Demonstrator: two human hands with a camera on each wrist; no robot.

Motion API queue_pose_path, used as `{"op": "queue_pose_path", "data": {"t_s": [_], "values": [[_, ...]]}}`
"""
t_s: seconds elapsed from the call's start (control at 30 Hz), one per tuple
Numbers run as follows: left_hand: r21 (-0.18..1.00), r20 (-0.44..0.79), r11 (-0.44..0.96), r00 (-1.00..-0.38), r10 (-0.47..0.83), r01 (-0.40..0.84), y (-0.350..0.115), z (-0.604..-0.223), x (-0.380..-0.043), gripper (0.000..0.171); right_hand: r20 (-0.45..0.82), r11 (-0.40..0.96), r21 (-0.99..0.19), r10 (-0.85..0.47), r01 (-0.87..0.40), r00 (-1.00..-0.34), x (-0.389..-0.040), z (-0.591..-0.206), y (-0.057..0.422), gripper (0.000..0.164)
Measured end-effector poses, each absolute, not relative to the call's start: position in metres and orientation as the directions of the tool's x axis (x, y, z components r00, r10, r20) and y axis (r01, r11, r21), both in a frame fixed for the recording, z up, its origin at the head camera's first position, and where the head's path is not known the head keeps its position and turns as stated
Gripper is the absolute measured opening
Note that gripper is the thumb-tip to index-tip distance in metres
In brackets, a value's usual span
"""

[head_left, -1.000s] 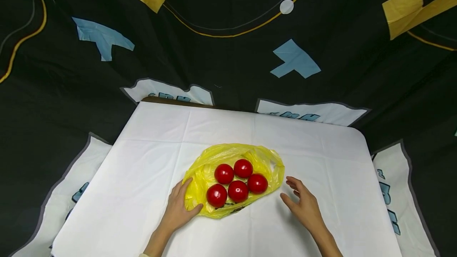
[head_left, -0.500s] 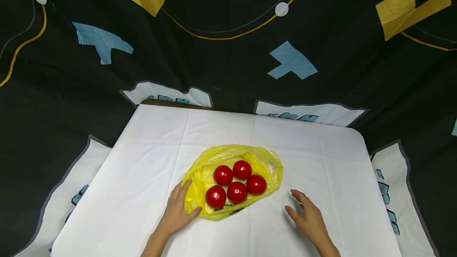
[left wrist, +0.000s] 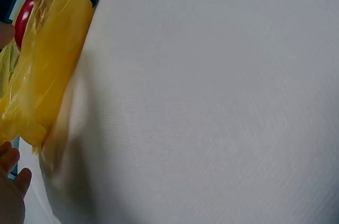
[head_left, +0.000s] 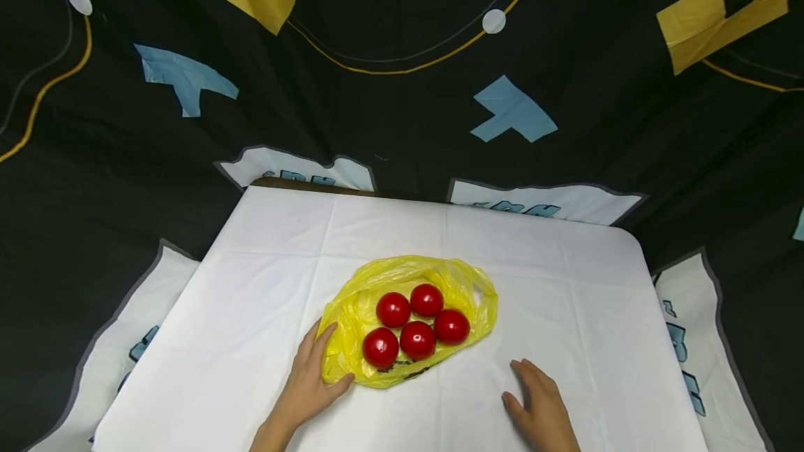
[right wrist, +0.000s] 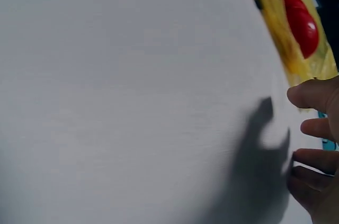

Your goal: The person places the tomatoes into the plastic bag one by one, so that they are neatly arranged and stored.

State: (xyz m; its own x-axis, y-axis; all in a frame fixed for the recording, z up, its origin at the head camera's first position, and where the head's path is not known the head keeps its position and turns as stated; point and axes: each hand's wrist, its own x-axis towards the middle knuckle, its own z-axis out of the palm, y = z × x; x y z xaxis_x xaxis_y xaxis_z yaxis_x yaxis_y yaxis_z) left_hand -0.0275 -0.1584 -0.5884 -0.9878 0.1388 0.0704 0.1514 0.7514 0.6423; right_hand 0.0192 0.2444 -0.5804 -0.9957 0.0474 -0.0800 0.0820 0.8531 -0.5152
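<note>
A yellow plastic bag [head_left: 352,298] lies spread open on the white table, dark print along its near edge. Several glossy, round red tomatoes [head_left: 417,340] are grouped inside it. At the bag's left edge is my left hand [head_left: 308,382], thumb and fingers spread, fingertips right at the plastic. In the left wrist view, the side of the bag [left wrist: 58,60] appears at the upper left, near that hand's fingers. My right hand [head_left: 541,410] is apart from the bag, low over the cloth to its right, fingers loosely bent and holding nothing.
A white cloth [head_left: 251,284] with fold creases covers the table. Behind it and at the sides hangs a black curtain [head_left: 389,124] with yellow, blue and white shapes. The right hand's shadow [right wrist: 254,176] falls on the cloth.
My right hand has drawn back from beside the bag, toward the table's near edge. My left hand has eased slightly outward at the bag's edge. The bag and tomatoes stay in place.
</note>
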Motion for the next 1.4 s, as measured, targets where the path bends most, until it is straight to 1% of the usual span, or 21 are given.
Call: {"op": "queue_pose_path", "data": {"t_s": [0.17, 0.4, 0.6, 0.73, 0.9, 1.07, 1.13, 1.3, 1.4], "values": [[0.613, 0.122, 0.766, -0.981, 0.152, 0.195, -0.159, -0.583, -0.026, 0.095, -0.068, 0.896, -0.442, 0.019, 0.047, -0.998, 0.028, -0.591, 0.241, 0.062], [0.552, 0.220, 0.782, -0.955, 0.197, 0.288, -0.158, -0.579, -0.026, 0.098, -0.074, 0.931, -0.364, 0.003, 0.030, -0.997, 0.033, -0.593, 0.240, 0.065], [0.522, 0.242, 0.778, -0.935, 0.259, 0.350, -0.156, -0.573, -0.025, 0.100, -0.065, 0.940, -0.341, -0.003, 0.019, -0.998, 0.035, -0.593, 0.243, 0.066], [0.497, 0.263, 0.776, -0.920, 0.291, 0.388, -0.154, -0.569, -0.025, 0.100, -0.105, 0.945, -0.325, -0.003, 0.031, -0.994, 0.034, -0.594, 0.247, 0.068], [0.476, 0.272, 0.776, -0.908, 0.318, 0.414, -0.150, -0.564, -0.026, 0.102, -0.127, 0.940, -0.338, -0.007, 0.037, -0.992, 0.032, -0.591, 0.252, 0.070], [0.459, 0.290, 0.770, -0.894, 0.341, 0.443, -0.145, -0.558, -0.029, 0.101, -0.069, 0.933, -0.358, 0.005, 0.029, -0.998, 0.030, -0.586, 0.255, 0.072], [0.455, 0.293, 0.769, -0.890, 0.349, 0.450, -0.144, -0.555, -0.030, 0.102, -0.027, 0.932, -0.362, 0.008, 0.017, -1.000, 0.029, -0.584, 0.256, 0.074], [0.435, 0.296, 0.770, -0.882, 0.367, 0.466, -0.143, -0.549, -0.030, 0.104, 0.140, 0.928, -0.363, -0.027, -0.076, -0.990, 0.029, -0.582, 0.263, 0.077], [0.411, 0.300, 0.777, -0.875, 0.379, 0.477, -0.143, -0.545, -0.030, 0.105, 0.198, 0.923, -0.367, -0.041, -0.112, -0.979, 0.028, -0.579, 0.267, 0.080]]}}
